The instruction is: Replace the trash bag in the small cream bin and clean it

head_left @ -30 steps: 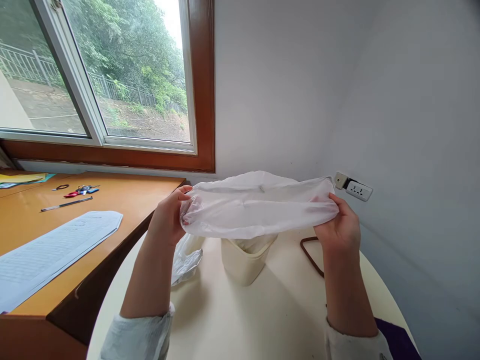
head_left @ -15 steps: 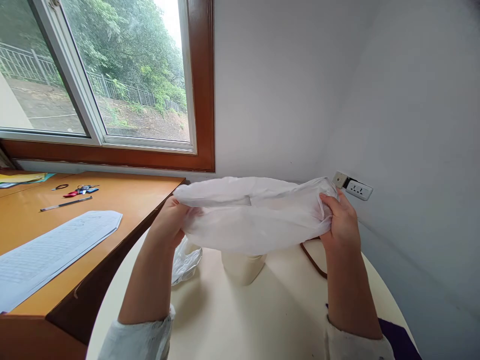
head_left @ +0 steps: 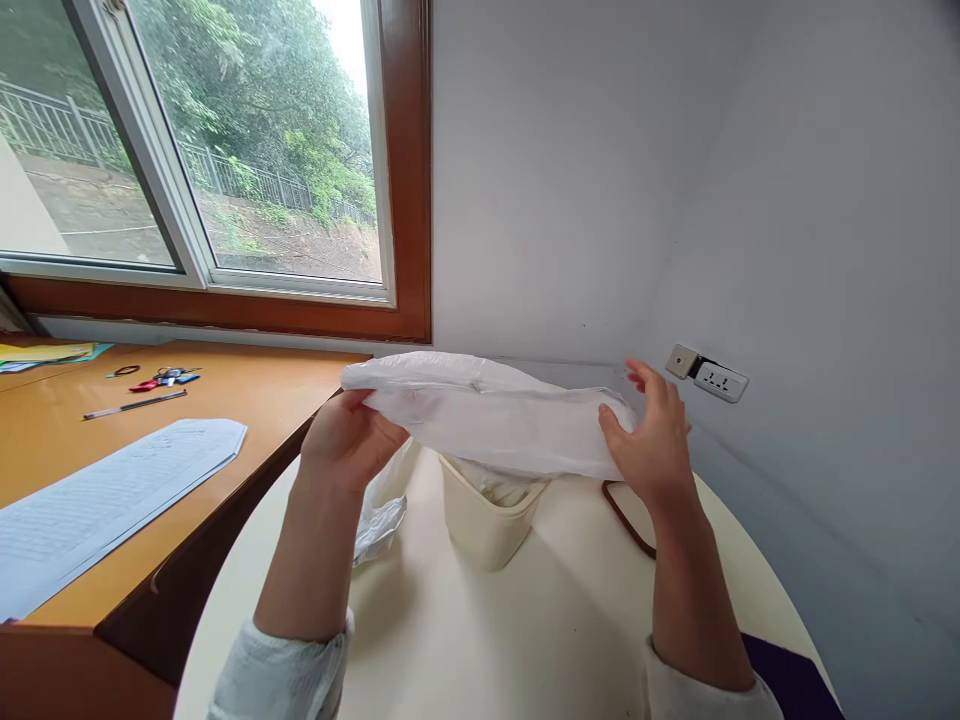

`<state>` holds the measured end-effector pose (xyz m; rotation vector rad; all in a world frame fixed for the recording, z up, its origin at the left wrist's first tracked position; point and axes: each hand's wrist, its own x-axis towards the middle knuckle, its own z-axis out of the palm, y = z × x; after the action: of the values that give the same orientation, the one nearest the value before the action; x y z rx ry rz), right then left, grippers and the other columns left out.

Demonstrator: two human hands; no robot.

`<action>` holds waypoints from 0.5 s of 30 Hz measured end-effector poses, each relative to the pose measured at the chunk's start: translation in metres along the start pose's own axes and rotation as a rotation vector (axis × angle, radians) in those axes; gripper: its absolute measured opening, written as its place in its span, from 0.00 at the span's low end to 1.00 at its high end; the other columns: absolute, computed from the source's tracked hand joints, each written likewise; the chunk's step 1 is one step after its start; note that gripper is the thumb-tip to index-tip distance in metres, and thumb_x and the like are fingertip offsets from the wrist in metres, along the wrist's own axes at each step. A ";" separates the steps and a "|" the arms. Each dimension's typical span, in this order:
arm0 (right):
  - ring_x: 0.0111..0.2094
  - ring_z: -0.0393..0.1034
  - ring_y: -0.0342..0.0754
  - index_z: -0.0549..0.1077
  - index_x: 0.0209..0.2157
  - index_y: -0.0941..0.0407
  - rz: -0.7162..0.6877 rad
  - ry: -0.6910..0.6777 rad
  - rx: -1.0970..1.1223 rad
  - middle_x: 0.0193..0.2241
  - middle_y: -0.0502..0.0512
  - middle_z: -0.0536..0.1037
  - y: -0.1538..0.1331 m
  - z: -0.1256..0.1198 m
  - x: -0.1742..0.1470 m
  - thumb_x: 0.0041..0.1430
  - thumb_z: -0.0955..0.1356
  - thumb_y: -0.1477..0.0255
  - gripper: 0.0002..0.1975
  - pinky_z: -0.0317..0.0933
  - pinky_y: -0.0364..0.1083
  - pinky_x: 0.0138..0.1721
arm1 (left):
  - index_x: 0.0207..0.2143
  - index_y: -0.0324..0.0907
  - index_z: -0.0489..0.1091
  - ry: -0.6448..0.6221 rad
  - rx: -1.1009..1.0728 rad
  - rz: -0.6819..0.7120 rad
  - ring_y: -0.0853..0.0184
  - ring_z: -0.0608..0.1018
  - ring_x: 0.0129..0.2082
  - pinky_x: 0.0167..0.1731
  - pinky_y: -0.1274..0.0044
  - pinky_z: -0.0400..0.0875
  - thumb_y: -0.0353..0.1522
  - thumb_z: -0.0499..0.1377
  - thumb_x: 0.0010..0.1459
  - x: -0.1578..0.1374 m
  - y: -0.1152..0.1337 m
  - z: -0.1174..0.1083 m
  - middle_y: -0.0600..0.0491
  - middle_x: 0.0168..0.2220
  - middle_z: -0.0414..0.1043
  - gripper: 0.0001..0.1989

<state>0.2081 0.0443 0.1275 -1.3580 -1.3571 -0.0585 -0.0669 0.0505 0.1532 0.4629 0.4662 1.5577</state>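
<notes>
Near a window (head_left: 277,150), a worktop (head_left: 487,650) is being shown in the head view; above a bin (head_left: 484,535), a white bag (head_left: 510,425) is being gripped at one end by the left hand (head_left: 349,440), its fingers mostly hidden, while the other end is being touched by the loosely open right hand (head_left: 654,435)

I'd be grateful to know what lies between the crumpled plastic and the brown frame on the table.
In the head view, a cream bin, partly hidden by the white bag, stands between the crumpled plastic and the brown frame.
</notes>
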 end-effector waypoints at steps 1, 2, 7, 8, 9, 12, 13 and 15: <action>0.47 0.60 0.54 0.65 0.48 0.51 -0.069 0.040 0.038 0.45 0.57 0.68 -0.009 -0.001 -0.003 0.50 0.66 0.71 0.21 0.50 0.56 0.50 | 0.45 0.35 0.68 0.013 0.007 0.006 0.65 0.78 0.33 0.34 0.75 0.75 0.24 0.44 0.60 0.001 -0.001 0.000 0.47 0.32 0.76 0.17; 0.45 0.62 0.52 0.67 0.46 0.51 -0.130 0.062 0.090 0.42 0.56 0.69 -0.018 -0.003 -0.006 0.52 0.65 0.72 0.18 0.52 0.54 0.48 | 0.46 0.34 0.68 0.023 0.017 0.015 0.66 0.78 0.32 0.33 0.76 0.75 0.23 0.44 0.59 0.002 -0.001 -0.001 0.46 0.32 0.75 0.17; 0.43 0.65 0.50 0.70 0.45 0.49 -0.247 -0.517 0.251 0.40 0.52 0.73 -0.037 -0.001 -0.017 0.57 0.63 0.69 0.13 0.57 0.50 0.45 | 0.47 0.32 0.66 0.062 0.048 0.046 0.66 0.79 0.30 0.32 0.77 0.76 0.17 0.43 0.54 0.005 -0.004 -0.001 0.47 0.31 0.75 0.20; 0.46 0.64 0.51 0.69 0.47 0.48 -0.247 -0.597 0.244 0.44 0.52 0.72 -0.036 0.002 -0.018 0.58 0.62 0.69 0.15 0.56 0.51 0.47 | 0.46 0.31 0.67 0.075 0.046 0.052 0.67 0.79 0.29 0.33 0.77 0.76 0.17 0.43 0.54 0.004 -0.005 0.000 0.47 0.30 0.75 0.21; 0.48 0.62 0.51 0.68 0.49 0.48 -0.243 -0.634 0.228 0.47 0.53 0.70 -0.035 0.005 -0.019 0.59 0.61 0.68 0.16 0.55 0.51 0.48 | 0.46 0.31 0.67 0.087 0.043 0.060 0.67 0.79 0.29 0.33 0.77 0.76 0.16 0.44 0.53 0.004 -0.006 0.000 0.47 0.29 0.75 0.21; 0.46 0.63 0.51 0.64 0.53 0.47 -0.194 -0.691 0.177 0.45 0.53 0.71 -0.032 0.013 -0.019 0.61 0.58 0.67 0.19 0.55 0.51 0.46 | 0.43 0.32 0.69 0.115 0.033 0.078 0.66 0.79 0.28 0.33 0.77 0.76 0.16 0.44 0.52 0.005 -0.007 0.002 0.48 0.27 0.75 0.20; 0.42 0.64 0.49 0.63 0.54 0.47 -0.171 -0.737 0.161 0.42 0.53 0.72 -0.032 0.013 -0.019 0.62 0.57 0.67 0.19 0.56 0.50 0.43 | 0.42 0.32 0.69 0.123 0.028 0.080 0.66 0.79 0.28 0.33 0.76 0.76 0.16 0.44 0.51 0.005 -0.007 0.002 0.48 0.27 0.75 0.20; 0.33 0.65 0.46 0.60 0.56 0.47 -0.127 -0.836 0.128 0.34 0.50 0.72 -0.033 0.013 -0.020 0.61 0.56 0.70 0.21 0.57 0.45 0.34 | 0.40 0.33 0.70 0.122 0.017 0.075 0.65 0.79 0.29 0.34 0.75 0.75 0.16 0.44 0.51 0.006 -0.008 0.002 0.48 0.27 0.75 0.19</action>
<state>0.1699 0.0297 0.1301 -1.2243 -2.0918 0.5581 -0.0597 0.0563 0.1507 0.4032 0.5616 1.6621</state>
